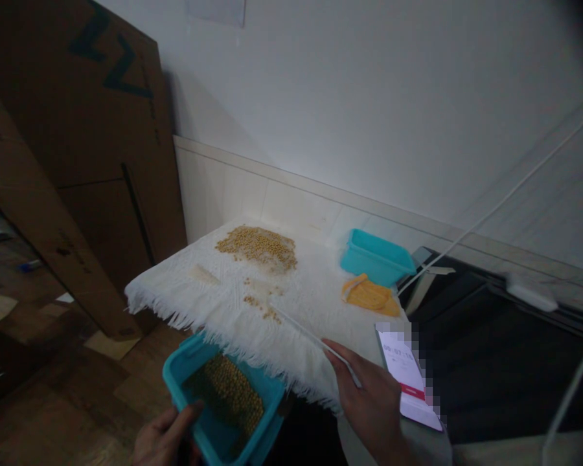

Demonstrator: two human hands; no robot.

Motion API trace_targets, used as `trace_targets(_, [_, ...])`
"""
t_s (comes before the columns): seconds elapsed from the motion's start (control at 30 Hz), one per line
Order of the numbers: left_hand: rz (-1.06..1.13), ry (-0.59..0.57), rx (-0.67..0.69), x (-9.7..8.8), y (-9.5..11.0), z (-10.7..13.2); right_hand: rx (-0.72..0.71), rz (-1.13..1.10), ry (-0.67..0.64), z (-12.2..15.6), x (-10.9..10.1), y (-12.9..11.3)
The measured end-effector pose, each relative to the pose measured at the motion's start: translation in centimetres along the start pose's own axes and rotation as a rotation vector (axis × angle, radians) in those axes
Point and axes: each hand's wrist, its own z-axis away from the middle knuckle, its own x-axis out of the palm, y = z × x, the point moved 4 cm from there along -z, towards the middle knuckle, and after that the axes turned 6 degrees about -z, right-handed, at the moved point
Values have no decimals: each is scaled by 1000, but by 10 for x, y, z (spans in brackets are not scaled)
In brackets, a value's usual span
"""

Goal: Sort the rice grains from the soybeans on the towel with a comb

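Observation:
My left hand (168, 433) grips the near left rim of a turquoise plastic basket (173, 367), held just below the table's fringed edge. Inside it lie yellowish beans (236, 385), with a darker greenish mass to their left. In my right hand (366, 401) is a thin white stick (311, 333), pinched between thumb and fingers. Its far end points at a few loose beans (269, 315) on the white cloth (175, 285). Farther back, a larger spread of yellowish beans (260, 246) lies on the cloth.
A second turquoise basket (379, 255) stands by the wall, with an orange cloth (369, 296) in front. A phone (405, 382) showing a timer lies at the right. A white cable (495, 217) crosses there. Large cardboard boxes (92, 142) stand at the left.

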Motion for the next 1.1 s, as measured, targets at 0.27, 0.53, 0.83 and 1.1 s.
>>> trace_targets(0.27, [-45, 34, 29, 2, 8, 4, 90, -4, 91, 11, -13, -4])
trace_targets(0.53, [2, 14, 10, 2, 7, 5, 797, -317, 340, 26, -25, 37])
trace_targets(0.83, [39, 29, 9, 5, 19, 9, 1155, -894, 314, 37, 10, 51])
trace_targets(1.1, [32, 58, 25, 0, 17, 6, 1201, -972, 255, 40, 17, 44])
